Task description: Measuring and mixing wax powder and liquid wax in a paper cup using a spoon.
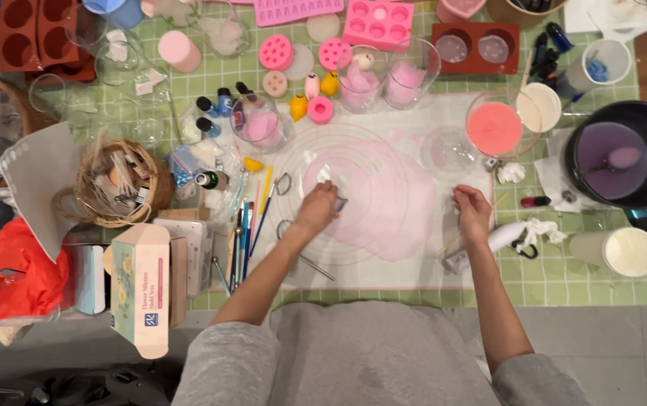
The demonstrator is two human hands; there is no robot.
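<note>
A wide pink spill (387, 203) lies spread over a clear round-marked mat (369, 263) on the green grid cover. My left hand (317, 208) is closed around a small flat scraper-like tool (339, 203) at the spill's left edge, beside white patches (323, 173). My right hand (472, 210) rests with fingers curled on the mat at the spill's right edge; whether it holds anything is hard to tell.
A glass of pink liquid (493, 126) and an empty glass bowl (448, 150) stand behind the right hand. A black pot of purple liquid (615, 158) sits right. Pink and brown moulds (378, 22), a basket (116, 184), brushes (252, 225) and boxes (141, 289) crowd around.
</note>
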